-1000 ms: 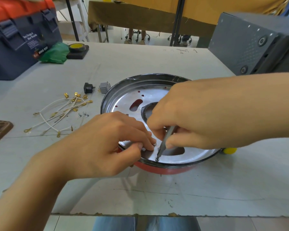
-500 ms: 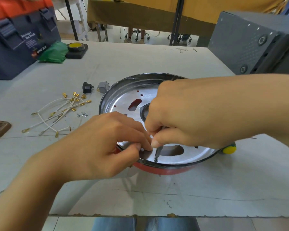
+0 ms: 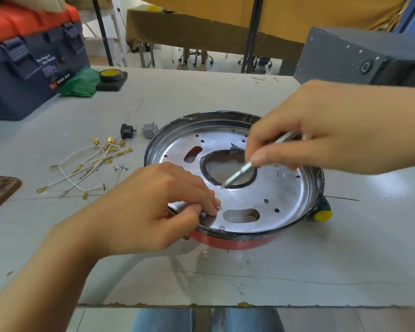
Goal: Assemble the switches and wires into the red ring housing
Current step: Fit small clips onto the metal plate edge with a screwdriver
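Fastening step: R hand (image 3: pixel 333 130) grips screwdriver (image 3: pixel 240 172) above plate (image 3: pixel 273 192); L hand (image 3: pixel 153 209) pinches housing (image 3: pixel 225 243) rim at 7 o'clock. Next: seat tip on 6 o'clock screw (image 3: pixel 222 227).

We see a pale grey table (image 3: pixel 225 92), scratched, its near edge chipped. On it, near the middle, sits the red ring housing (image 3: pixel 225 243) with its metal plate on top. Left of it lie white wires (image 3: pixel 82 164) with brass ends, a few small screws (image 3: pixel 120 167), a black switch (image 3: pixel 127 131) and a grey switch (image 3: pixel 149 130). Far left stand a toolbox (image 3: pixel 22 68), a green cloth (image 3: pixel 79 83) and a tape roll (image 3: pixel 112 75). A grey box (image 3: pixel 345 56) stands far right.
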A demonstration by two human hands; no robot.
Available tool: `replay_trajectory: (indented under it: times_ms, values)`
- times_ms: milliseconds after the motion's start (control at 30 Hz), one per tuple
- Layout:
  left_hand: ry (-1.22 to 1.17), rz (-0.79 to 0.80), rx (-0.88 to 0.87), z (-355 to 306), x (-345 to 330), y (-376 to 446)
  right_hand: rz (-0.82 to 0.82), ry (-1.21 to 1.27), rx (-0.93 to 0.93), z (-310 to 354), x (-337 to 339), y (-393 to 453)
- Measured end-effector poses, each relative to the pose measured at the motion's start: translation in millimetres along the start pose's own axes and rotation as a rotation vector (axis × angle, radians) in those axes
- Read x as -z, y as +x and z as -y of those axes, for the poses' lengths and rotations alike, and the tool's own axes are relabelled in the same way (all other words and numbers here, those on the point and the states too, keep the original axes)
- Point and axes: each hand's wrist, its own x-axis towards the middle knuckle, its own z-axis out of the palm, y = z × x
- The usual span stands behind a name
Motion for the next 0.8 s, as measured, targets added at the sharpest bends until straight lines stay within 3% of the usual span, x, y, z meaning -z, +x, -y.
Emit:
replay_trajectory:
  times_ms: [100, 200, 300, 367, 567, 800]
  values:
    - [-0.08, -0.105, 0.004, 3, -2, -1, -0.127, 0.16, -0.103, -13, -6, -10]
    - [-0.254, -0.304, 0.05, 10, -1, -4, -0.132, 0.324, -0.239, -23, -24, -15]
    - [-0.394, -0.548, 0.184, 25, 7, -10, -0.177, 0.385, -0.255, -27, -36, -17]
    - [-0.426, -0.619, 0.298, 39, 13, -18, -0.196, 0.422, -0.243, -29, -43, -15]
    - [-0.19, -0.53, 0.646, 82, 21, -37, -0.223, 0.424, -0.291, -27, -63, 1]
    - [0.163, -0.291, 0.717, 106, 27, -24, -0.087, 0.286, -0.28, -25, -62, 3]
